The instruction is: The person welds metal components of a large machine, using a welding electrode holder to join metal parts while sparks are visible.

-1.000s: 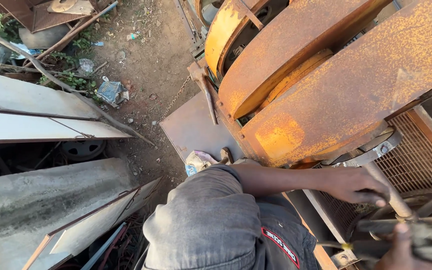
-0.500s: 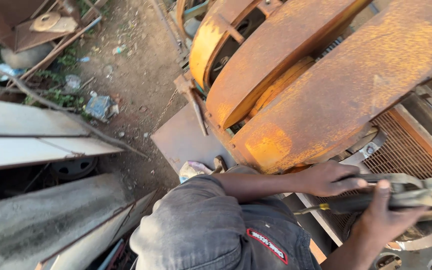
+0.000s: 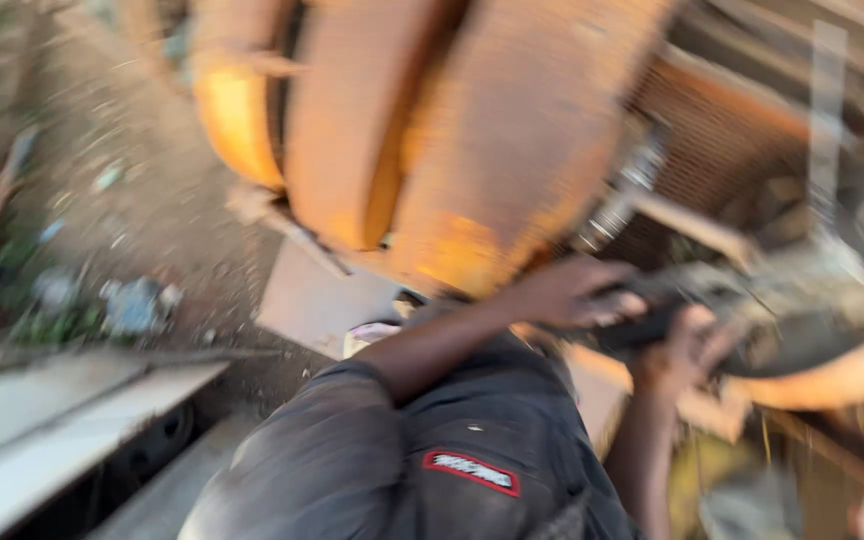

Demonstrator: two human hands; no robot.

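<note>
1. Your left hand (image 3: 572, 292) lay closed over the near end of a dark, grimy elongated metal part (image 3: 732, 310), fingers wrapped round it, just below the large rust-orange curved steel panels (image 3: 472, 150).
2. Your right hand (image 3: 687, 350) came up from below and met the same part just beside the left; how far its fingers were closed I cannot tell (heavy motion blur).
3. Change against half a second earlier: the view had swung and closed in, both hands now sat nearer the middle of the frame, and the right hand had shifted toward the left one on the part.
4. Judgement: the two-handed grip had tightened up, which suggests the part was being worked or pulled rather than merely steadied.
5. The part sat in front of the brown ribbed grille (image 3: 732, 130), touching both hands.
6. Your grey work trousers (image 3: 372, 470) filled the lower frame; littered dirt ground (image 3: 122, 230) lay to the left.
</note>
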